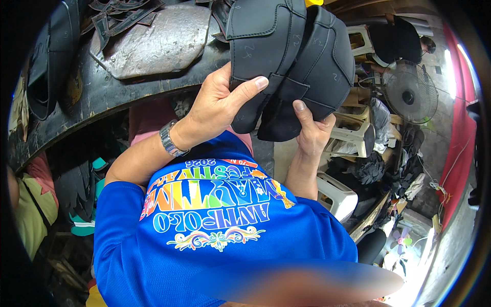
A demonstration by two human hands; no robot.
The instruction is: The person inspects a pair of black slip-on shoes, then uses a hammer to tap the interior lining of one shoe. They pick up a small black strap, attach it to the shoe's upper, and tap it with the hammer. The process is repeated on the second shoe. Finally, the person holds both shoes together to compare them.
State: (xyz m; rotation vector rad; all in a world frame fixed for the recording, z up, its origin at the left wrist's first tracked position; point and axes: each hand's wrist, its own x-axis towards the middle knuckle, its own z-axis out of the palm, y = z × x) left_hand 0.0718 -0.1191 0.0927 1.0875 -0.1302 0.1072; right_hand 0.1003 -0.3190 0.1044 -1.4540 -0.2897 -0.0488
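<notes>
Up in front of me I hold a pair of black stitched shoe uppers, side by side, with faint pale marks on their surface. My left hand, a metal watch on its wrist, grips the left one with the thumb lying across its lower part. Its other fingers are hidden behind the material. The second black shoe upper is pinched by my right hand at the lower edge, thumb in front. Both uppers touch near the middle, where a short band shows.
A dark worktable curves along the upper left, bearing a worn slab, dark strips and more black pieces. Right are a fan, pale plastic stools and a person in black. Another person is at left.
</notes>
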